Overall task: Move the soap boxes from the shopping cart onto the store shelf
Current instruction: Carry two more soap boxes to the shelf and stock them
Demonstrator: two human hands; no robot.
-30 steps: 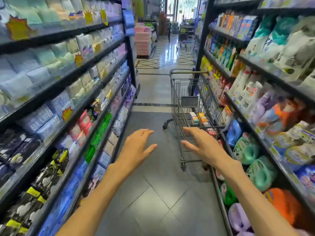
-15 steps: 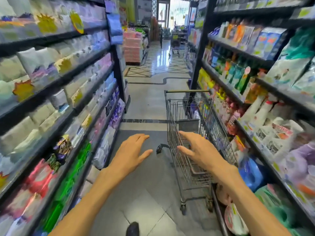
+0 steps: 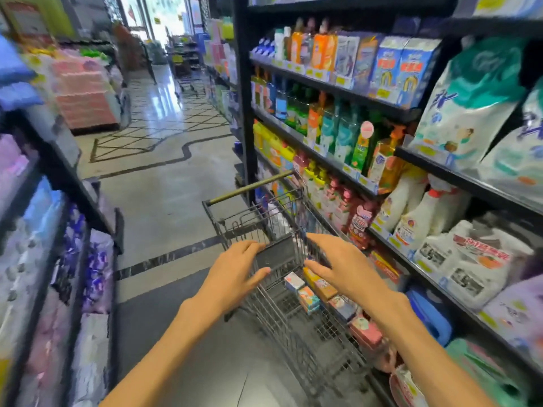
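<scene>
- The left hand is stretched forward over the near-left part of the shopping cart, palm down, fingers straight and slightly spread, thumb pointing toward the cart's middle; it holds nothing.
- Its fingertips lie at the edge of a dark flat panel on the cart's basket; whether they touch it cannot be told.
- The right hand reaches over the cart's right side, palm down, fingers extended and fanned toward the left; it too grips nothing.
- Both forearms are bare and run up from the lower edge of the view, converging on the cart.
- The soap boxes lie inside the cart's wire basket, just beneath the right hand's fingers: several small boxes in a loose row along the cart's right side, in white, orange, blue and pink.
- The cart's handle bar is at the far end of the cart, away from the person.
- Just right of the cart stands the store shelf, black-framed, its levels packed with bottles, cartons, spray bottles and large refill bags, with yellow price tags on the shelf edges.
- Left of the cart, across the aisle, another shelf unit holds soft wrapped packs, blurred.
- Under the cart the floor is dark tile; beyond the cart it turns pale and glossy with dark line patterns.
- Far past the cart, a stack of pink boxes sits on the left side and daylight shows at the aisle's end.
</scene>
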